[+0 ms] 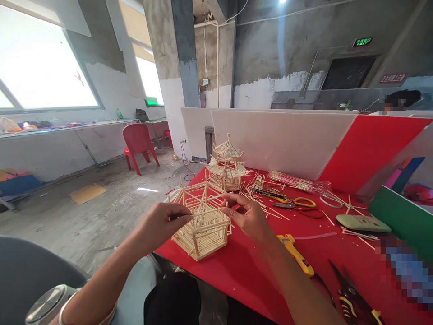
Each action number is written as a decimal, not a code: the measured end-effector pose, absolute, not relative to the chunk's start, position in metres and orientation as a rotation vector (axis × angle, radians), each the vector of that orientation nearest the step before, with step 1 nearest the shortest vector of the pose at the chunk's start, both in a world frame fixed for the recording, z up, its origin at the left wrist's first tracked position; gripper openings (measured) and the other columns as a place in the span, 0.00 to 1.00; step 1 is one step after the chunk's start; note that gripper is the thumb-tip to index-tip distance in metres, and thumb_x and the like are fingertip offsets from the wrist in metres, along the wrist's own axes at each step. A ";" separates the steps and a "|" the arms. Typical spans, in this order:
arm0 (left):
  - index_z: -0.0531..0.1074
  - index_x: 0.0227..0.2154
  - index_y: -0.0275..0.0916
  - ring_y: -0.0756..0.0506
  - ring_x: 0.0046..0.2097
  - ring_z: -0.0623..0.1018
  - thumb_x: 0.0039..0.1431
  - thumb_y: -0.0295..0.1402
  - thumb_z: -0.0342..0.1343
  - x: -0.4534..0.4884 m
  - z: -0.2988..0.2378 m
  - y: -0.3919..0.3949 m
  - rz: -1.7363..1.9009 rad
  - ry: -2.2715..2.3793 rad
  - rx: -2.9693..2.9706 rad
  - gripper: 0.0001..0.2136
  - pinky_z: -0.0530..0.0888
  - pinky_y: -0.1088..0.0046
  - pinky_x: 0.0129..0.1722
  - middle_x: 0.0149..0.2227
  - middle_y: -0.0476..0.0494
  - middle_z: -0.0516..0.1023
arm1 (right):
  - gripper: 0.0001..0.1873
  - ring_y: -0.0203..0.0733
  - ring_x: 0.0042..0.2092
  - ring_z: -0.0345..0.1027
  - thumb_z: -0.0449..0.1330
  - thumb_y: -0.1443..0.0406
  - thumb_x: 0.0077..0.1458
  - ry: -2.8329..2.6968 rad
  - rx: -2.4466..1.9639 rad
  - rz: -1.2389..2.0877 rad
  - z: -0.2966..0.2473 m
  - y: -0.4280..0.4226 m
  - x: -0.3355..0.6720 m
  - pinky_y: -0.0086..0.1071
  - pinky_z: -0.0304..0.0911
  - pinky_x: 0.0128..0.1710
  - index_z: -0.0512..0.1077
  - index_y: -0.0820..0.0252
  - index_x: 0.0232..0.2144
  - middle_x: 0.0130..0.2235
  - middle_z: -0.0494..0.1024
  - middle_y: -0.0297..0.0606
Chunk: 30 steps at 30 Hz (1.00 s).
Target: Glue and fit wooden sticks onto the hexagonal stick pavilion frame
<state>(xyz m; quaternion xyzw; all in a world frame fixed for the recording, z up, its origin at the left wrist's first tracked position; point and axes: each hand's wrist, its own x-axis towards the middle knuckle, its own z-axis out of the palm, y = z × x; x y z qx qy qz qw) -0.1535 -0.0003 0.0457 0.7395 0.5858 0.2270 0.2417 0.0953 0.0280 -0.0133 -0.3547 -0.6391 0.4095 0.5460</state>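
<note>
A half-built hexagonal model of thin wooden sticks [203,225] sits at the near left corner of the red table [243,275]. My left hand [162,223] pinches a stick at the model's left rim, fingers closed. My right hand [248,216] grips the model's right side, fingers curled on its sticks. Behind it stands a finished two-tier stick pavilion [227,167].
Loose sticks [260,198], a wrapped stick bundle [297,182], yellow-handled scissors [297,203], a yellow utility knife [297,255], black-and-yellow cutters [355,298] and a pale green case [363,222] lie on the table. White and red boards [287,140] wall its far side. A red chair [138,144] stands left.
</note>
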 end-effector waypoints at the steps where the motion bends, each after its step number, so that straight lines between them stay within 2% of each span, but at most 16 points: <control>1: 0.82 0.33 0.41 0.48 0.29 0.68 0.58 0.47 0.55 -0.153 0.046 0.000 0.624 1.604 2.029 0.16 0.65 0.74 0.28 0.27 0.48 0.77 | 0.16 0.39 0.38 0.74 0.67 0.60 0.53 -1.514 -0.841 0.969 -0.013 0.028 0.095 0.31 0.68 0.35 0.79 0.54 0.45 0.38 0.82 0.36; 18: 0.82 0.32 0.42 0.49 0.27 0.66 0.58 0.46 0.56 -0.154 0.045 0.002 0.636 1.599 2.055 0.15 0.64 0.75 0.26 0.25 0.49 0.75 | 0.15 0.39 0.38 0.74 0.67 0.60 0.53 -1.507 -0.838 0.983 -0.014 0.030 0.095 0.31 0.68 0.35 0.79 0.54 0.45 0.38 0.82 0.36; 23: 0.82 0.31 0.42 0.48 0.28 0.69 0.55 0.49 0.57 -0.154 0.045 0.003 0.643 1.648 2.034 0.17 0.68 0.75 0.26 0.25 0.48 0.77 | 0.14 0.39 0.39 0.73 0.66 0.60 0.55 -1.512 -0.837 0.982 -0.012 0.029 0.096 0.32 0.68 0.36 0.79 0.52 0.45 0.39 0.81 0.36; 27: 0.83 0.30 0.45 0.47 0.28 0.73 0.50 0.53 0.59 -0.157 0.043 -0.003 0.723 1.751 2.031 0.18 0.73 0.75 0.28 0.26 0.49 0.80 | 0.20 0.41 0.43 0.73 0.66 0.58 0.55 -1.369 -0.874 0.909 -0.016 0.012 0.097 0.33 0.69 0.37 0.75 0.50 0.51 0.46 0.79 0.39; 30: 0.83 0.30 0.49 0.44 0.33 0.79 0.47 0.56 0.61 -0.170 0.034 -0.010 0.765 1.891 2.082 0.17 0.77 0.74 0.32 0.33 0.52 0.84 | 0.18 0.41 0.41 0.73 0.63 0.56 0.58 -1.101 -0.947 0.905 -0.027 -0.008 0.091 0.32 0.69 0.33 0.75 0.52 0.50 0.45 0.79 0.42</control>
